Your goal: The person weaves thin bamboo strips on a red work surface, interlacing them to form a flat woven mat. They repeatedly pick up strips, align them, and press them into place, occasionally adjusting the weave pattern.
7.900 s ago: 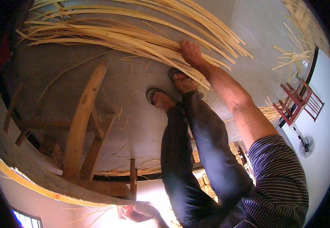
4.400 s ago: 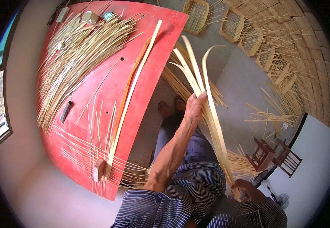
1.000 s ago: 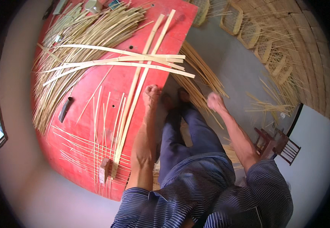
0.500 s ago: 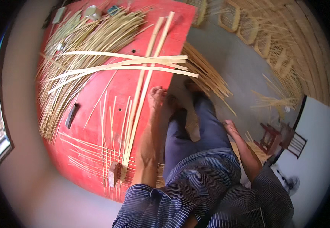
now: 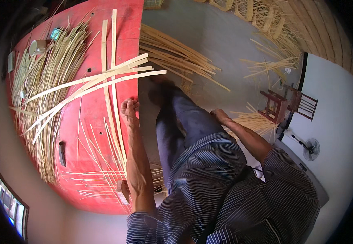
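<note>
We are leaving pale strips (image 5: 90, 85) crossed on the red table (image 5: 93, 110). Rightward, we are stretching our left arm (image 5: 139, 171) forward, the left hand (image 5: 129, 109) curling together by the table's edge. We are holding our right hand (image 5: 220, 117) beside our thigh (image 5: 199, 122); its grip we cannot tell.

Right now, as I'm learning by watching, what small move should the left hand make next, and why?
Probably reach up to the crossed wide strips and straighten them: they lie askew over two long strips, their ends jutting past the edge of the red table, and the left hand, fingers curled, is close below them in the picture and appears to hold nothing.
</note>
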Tool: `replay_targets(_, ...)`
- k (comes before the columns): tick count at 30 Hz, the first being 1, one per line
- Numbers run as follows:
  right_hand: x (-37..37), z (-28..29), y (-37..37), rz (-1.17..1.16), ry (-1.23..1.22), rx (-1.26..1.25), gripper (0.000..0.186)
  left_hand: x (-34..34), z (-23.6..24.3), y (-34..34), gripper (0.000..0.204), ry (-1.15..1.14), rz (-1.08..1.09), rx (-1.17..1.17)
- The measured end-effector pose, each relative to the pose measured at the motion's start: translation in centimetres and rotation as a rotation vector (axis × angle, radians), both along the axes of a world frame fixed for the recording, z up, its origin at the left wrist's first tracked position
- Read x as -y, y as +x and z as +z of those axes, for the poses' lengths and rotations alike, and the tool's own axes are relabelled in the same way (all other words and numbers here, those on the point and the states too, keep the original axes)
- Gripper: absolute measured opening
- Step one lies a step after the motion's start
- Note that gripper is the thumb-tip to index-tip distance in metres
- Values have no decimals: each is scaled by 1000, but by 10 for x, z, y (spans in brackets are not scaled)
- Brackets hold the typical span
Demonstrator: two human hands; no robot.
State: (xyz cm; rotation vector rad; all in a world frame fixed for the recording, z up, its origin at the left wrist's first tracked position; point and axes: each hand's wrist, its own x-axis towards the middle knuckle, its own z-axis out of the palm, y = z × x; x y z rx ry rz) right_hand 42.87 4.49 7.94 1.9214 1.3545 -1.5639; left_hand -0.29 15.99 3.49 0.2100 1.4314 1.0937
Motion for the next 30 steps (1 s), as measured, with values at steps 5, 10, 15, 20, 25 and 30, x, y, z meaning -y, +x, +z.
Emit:
replay_targets(5,-82,-1,-6,-107,212,5,18,-7,10,7,20,0,117,31)
replay_targets(10,-240,16,-110,-78,544,-250,14,-32,19,7,25,-71,279,149)
replay_targets(15,-339,33,-262,276,839,-518,15,-34,37,7,27,-180,374,165)
replay_targets(20,-358,1,-368,479,798,-515,15,0,51,11,25,-140,443,151)
replay_targets(25,-356,-23,-437,596,822,-477,22,28,70,4,28,-207,455,178)
replay_targets(30,-371,-24,-460,640,802,-465,17,58,76,-11,29,-194,448,162)
